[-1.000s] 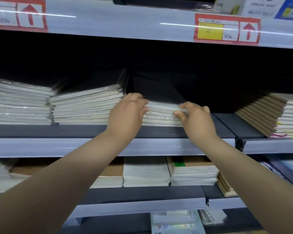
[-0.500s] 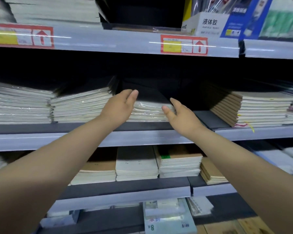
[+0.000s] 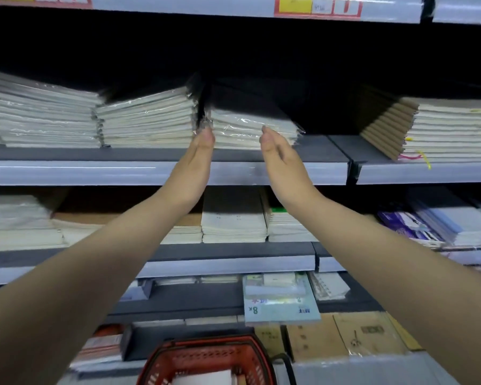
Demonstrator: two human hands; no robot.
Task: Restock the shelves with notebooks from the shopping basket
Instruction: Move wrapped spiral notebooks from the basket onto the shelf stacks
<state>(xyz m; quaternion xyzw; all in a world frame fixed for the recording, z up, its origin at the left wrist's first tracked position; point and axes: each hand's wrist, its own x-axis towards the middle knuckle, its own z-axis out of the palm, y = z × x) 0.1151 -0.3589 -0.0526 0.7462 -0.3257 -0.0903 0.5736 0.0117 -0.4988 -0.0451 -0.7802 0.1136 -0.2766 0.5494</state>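
Note:
A short stack of plastic-wrapped, black-covered notebooks [image 3: 242,129] lies on the upper grey shelf [image 3: 150,155]. My left hand [image 3: 199,159] is flat and straight, its fingertips at the stack's front left corner. My right hand [image 3: 278,157] is also straight, its fingertips touching the stack's front edge towards the right. Neither hand holds anything. The red shopping basket [image 3: 206,362] sits at the bottom centre, with a white notebook [image 3: 206,379] partly visible inside.
Taller wrapped notebook stacks [image 3: 147,120] stand left of the short stack, and brown-spined ones [image 3: 428,129] to the right past a gap. Lower shelves hold more pads, a light blue 8K pad [image 3: 281,301] and cardboard boxes [image 3: 345,337].
Both hands have let go of the stack and drawn back, fingers straightened, to its front edge. The view has dropped, bringing the red basket into sight.

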